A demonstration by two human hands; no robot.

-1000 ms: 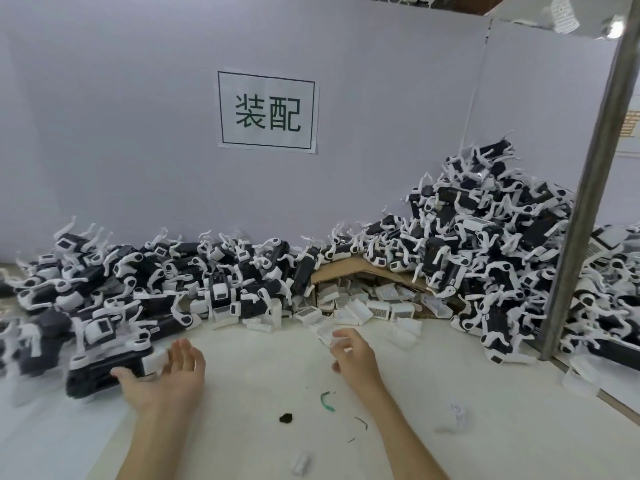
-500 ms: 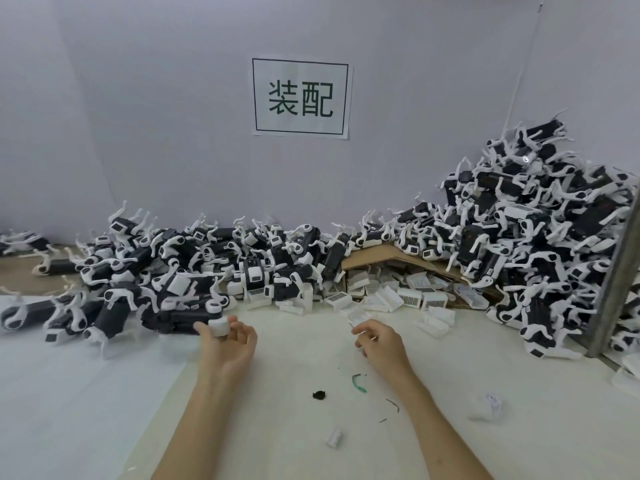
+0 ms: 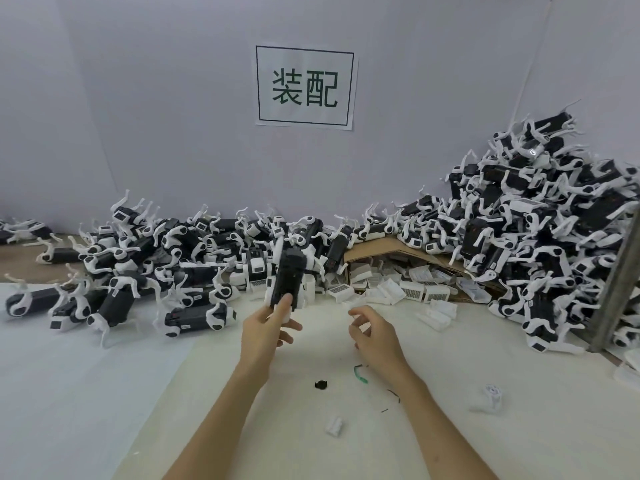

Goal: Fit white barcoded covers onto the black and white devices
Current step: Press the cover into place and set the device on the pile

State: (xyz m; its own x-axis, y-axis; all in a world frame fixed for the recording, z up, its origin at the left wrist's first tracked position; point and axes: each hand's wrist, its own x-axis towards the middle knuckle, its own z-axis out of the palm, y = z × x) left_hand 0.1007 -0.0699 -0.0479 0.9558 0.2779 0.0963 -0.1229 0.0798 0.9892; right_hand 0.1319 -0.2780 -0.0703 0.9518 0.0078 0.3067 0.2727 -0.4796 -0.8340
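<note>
while the left hand [image 3: 266,329] grips a black and white device [image 3: 286,282] upright, long axis tilted away, i see the right hand [image 3: 372,332], fingers loosely curled (round anything? i cannot tell), nearer the white barcoded covers [image 3: 412,291] just beyond it.

Only one sign [image 3: 304,86] is legible from my position. It is a white sheet fixed flat to the wall [image 3: 138,116] ahead of me. It carries two large dark green characters, 装配, inside a thin rectangular border. The white covers [image 3: 412,291] heaped on the surface [image 3: 519,427] bear printed barcode labels, but I cannot read the bars or any digits. The small label on a device [image 3: 188,318] lying to my left is also too small to read.
</note>
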